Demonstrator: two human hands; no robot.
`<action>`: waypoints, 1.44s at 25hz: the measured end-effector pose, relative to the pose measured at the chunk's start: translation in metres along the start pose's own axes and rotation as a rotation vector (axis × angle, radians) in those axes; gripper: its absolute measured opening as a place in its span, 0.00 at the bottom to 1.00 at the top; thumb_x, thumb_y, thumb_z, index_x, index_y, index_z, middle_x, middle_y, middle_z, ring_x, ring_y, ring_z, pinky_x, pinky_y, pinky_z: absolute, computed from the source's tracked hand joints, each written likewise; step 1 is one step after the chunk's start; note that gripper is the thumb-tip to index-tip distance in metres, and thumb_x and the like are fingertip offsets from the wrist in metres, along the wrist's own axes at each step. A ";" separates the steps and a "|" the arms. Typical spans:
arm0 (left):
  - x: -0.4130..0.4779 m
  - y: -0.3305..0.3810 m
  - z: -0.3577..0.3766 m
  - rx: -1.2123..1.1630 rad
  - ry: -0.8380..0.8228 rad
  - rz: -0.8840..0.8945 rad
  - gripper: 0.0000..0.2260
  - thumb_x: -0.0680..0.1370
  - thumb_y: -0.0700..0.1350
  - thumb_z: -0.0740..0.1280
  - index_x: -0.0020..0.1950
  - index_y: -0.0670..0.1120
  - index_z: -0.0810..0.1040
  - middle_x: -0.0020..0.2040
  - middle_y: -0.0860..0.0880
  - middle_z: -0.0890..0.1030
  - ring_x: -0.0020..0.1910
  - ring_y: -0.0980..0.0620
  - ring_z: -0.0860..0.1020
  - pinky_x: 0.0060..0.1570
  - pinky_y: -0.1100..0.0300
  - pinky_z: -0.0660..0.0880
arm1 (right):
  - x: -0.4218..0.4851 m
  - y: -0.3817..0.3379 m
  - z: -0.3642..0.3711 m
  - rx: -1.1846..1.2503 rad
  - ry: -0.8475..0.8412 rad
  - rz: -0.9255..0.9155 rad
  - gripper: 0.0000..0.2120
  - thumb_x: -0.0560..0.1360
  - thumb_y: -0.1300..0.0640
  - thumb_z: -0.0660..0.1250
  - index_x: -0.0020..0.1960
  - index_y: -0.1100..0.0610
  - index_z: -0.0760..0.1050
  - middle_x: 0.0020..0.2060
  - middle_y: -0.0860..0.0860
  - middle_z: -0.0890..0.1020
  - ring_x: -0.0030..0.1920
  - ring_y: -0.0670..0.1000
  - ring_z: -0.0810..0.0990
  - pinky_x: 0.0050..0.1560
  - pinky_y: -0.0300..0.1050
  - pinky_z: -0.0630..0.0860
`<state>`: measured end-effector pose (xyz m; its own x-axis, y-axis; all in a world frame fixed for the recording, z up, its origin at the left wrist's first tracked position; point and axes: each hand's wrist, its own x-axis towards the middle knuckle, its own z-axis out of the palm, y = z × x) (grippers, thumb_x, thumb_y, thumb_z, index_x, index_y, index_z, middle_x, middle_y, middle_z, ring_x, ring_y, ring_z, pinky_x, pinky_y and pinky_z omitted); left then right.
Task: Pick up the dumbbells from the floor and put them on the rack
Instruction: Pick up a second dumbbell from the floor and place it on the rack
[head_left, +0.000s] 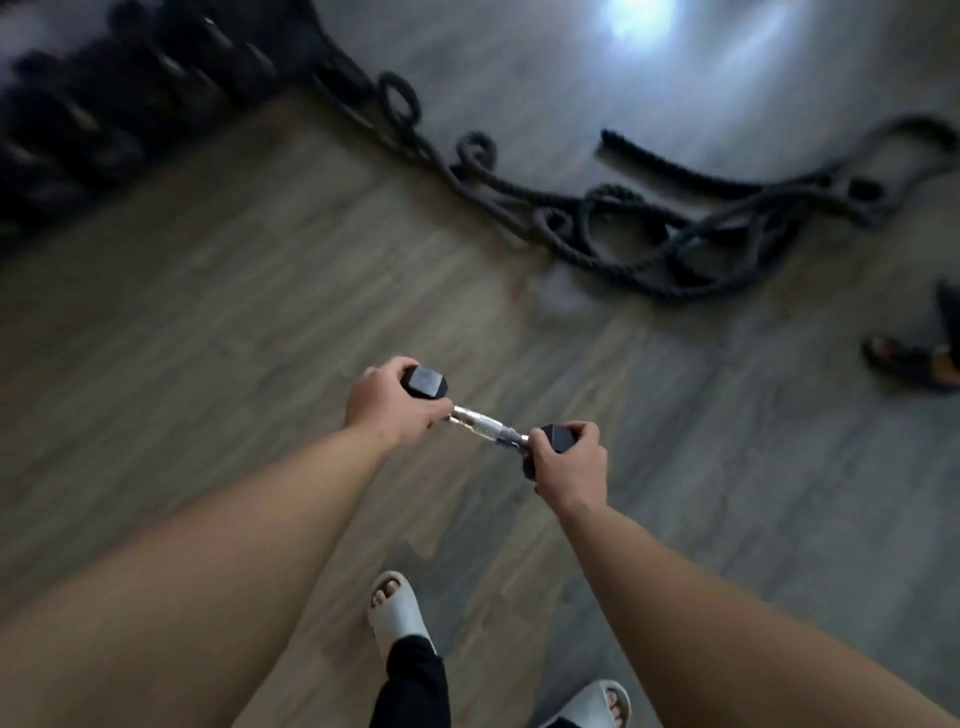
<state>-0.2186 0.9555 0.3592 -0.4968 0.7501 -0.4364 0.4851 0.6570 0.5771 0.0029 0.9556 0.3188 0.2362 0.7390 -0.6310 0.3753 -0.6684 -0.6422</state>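
Note:
A small dumbbell (483, 423) with black hexagonal heads and a knurled chrome handle hangs in the air above the wooden floor, tilted down to the right. My left hand (387, 402) grips its left head and my right hand (569, 460) grips its right head, so the bare handle shows between them. The dumbbell rack (119, 104) is a dark, blurred mass at the top left, holding several black dumbbells in rows. It lies well ahead and to the left of my hands.
A thick black battle rope (649, 228) sprawls in loops across the floor ahead and to the right. Another person's sandalled foot (914, 361) is at the right edge. My own feet in pale slides (397, 610) stand below my hands.

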 end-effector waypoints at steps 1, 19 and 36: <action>-0.003 0.010 -0.053 0.005 0.032 0.031 0.25 0.60 0.55 0.80 0.55 0.55 0.80 0.52 0.50 0.82 0.49 0.49 0.80 0.45 0.58 0.76 | -0.032 -0.037 0.013 0.041 -0.018 -0.019 0.21 0.71 0.45 0.73 0.58 0.53 0.71 0.57 0.58 0.76 0.51 0.60 0.83 0.51 0.62 0.84; 0.019 -0.152 -0.585 -0.032 0.587 -0.089 0.24 0.57 0.53 0.82 0.51 0.52 0.81 0.46 0.51 0.83 0.43 0.50 0.80 0.42 0.59 0.75 | -0.297 -0.353 0.382 0.177 -0.559 -0.126 0.27 0.64 0.54 0.77 0.60 0.51 0.71 0.51 0.56 0.84 0.43 0.55 0.87 0.31 0.46 0.81; 0.210 -0.295 -0.860 -0.214 0.782 -0.307 0.28 0.60 0.58 0.81 0.55 0.50 0.77 0.49 0.50 0.83 0.48 0.49 0.81 0.51 0.53 0.78 | -0.349 -0.632 0.733 -0.133 -0.722 -0.509 0.26 0.65 0.54 0.79 0.60 0.53 0.76 0.44 0.47 0.80 0.42 0.48 0.81 0.39 0.56 0.87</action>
<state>-1.0847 0.8546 0.6906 -0.9740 0.2229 -0.0395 0.1412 0.7346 0.6636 -0.9741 1.0582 0.6256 -0.5929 0.6795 -0.4322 0.3922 -0.2251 -0.8919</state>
